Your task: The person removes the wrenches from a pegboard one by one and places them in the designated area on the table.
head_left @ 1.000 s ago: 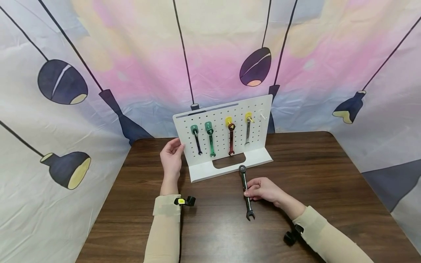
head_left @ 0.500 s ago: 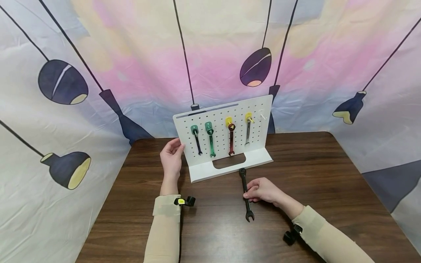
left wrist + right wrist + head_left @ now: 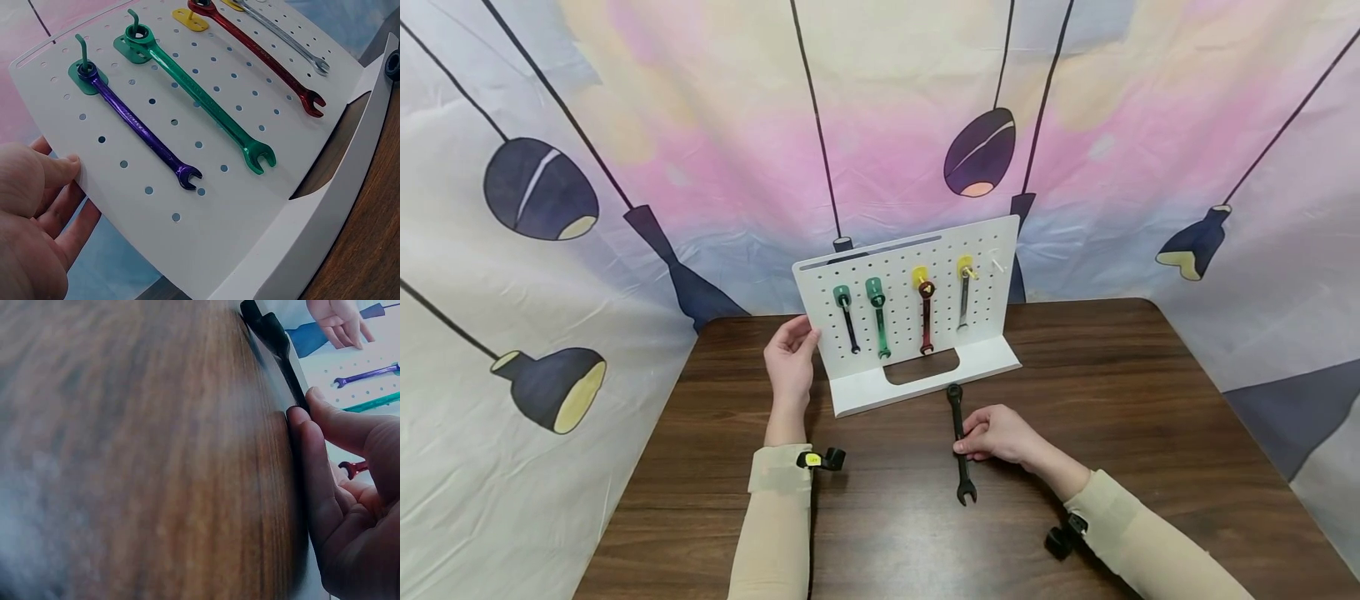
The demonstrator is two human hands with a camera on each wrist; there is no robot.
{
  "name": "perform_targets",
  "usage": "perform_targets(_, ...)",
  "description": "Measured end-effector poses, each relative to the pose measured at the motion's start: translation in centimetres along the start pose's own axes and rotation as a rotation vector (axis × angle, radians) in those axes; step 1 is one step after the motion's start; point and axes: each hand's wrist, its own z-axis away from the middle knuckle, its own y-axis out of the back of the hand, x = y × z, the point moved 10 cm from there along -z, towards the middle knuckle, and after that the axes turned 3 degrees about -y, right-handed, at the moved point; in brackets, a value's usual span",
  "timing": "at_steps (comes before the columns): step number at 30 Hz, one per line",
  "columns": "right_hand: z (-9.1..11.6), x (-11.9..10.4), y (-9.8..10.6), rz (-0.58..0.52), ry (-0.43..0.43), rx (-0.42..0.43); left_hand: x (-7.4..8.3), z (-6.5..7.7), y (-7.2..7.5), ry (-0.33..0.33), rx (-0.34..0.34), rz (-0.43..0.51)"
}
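My left hand pinches the left edge of a white pegboard, its thumb in front and fingers behind, as the left wrist view shows. From hooks on the board hang a purple wrench, a green wrench, a red wrench and a silver wrench. Just in front of the board's base, my right hand pinches a black combination wrench near its middle, between thumb and fingers. Its ring end points at the board and its open end towards me. Whether it touches the table cannot be told.
A bare white hook sticks out at the board's upper right. The dark wooden table ends at a patterned cloth backdrop behind. A cut-out opening runs through the lower board and base.
The black wrench in my right hand has tilted a little; its ring end sits slightly lower, nearer me, and its shine is gone. My left hand stays on the pegboard's edge.
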Motion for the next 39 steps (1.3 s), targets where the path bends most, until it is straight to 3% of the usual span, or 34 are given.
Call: perform_targets(39,0.24,-0.71,0.41,0.15,-0.022,0.12,0.04,0.01,0.02,-0.009,-0.004,0.001)
